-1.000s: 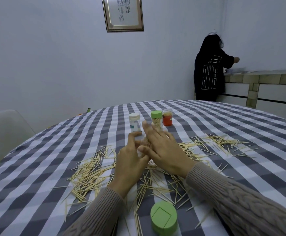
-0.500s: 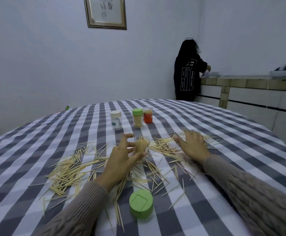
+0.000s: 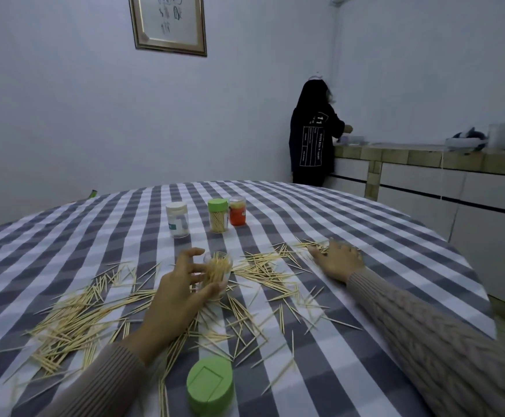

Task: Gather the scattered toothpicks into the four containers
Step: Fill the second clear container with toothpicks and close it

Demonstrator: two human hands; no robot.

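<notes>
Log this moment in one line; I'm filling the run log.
left hand: holds open container | right hand: on scattered toothpicks | green lid: off | stage: gathering

Tablecloth point(image 3: 320, 212): grey and white check, spread over the round table before me.
Framed picture point(image 3: 168, 24): on the wall beyond the tablecloth.
Person in black point(image 3: 312, 139): standing past the tablecloth's far edge, at the tiled counter point(image 3: 425, 156).
</notes>
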